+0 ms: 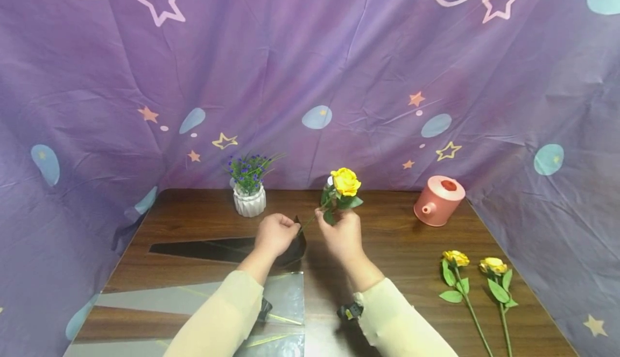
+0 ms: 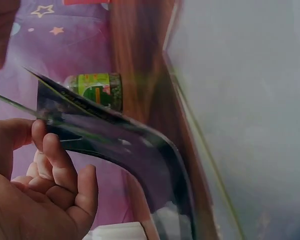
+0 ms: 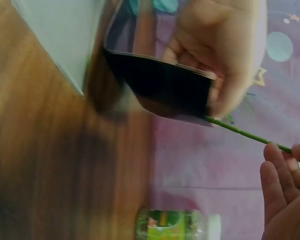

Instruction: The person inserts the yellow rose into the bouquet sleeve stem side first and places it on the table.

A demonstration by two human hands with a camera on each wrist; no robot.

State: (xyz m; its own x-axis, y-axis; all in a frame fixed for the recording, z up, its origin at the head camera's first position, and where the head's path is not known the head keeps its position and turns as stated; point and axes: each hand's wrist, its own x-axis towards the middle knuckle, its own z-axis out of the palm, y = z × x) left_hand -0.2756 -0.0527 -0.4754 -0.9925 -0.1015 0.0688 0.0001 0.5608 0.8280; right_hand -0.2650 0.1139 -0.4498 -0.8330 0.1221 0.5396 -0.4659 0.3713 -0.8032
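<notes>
My right hand pinches the green stem of a yellow rose, whose bloom stands up above the fingers. With thumb and fingers, my left hand pinches the edge of a black flower sleeve with a see-through face. The sleeve's wide end is lifted and curves up off the table, while its narrow end points left. Between the two hands the stem slants down to the sleeve's pinched edge; its lower part shows faintly through the film in the left wrist view.
Clear flower sleeves lie at the front left. Two more yellow roses lie at the right. Along the back stand a white pot of purple flowers, a green-labelled jar behind the rose, and a pink watering can.
</notes>
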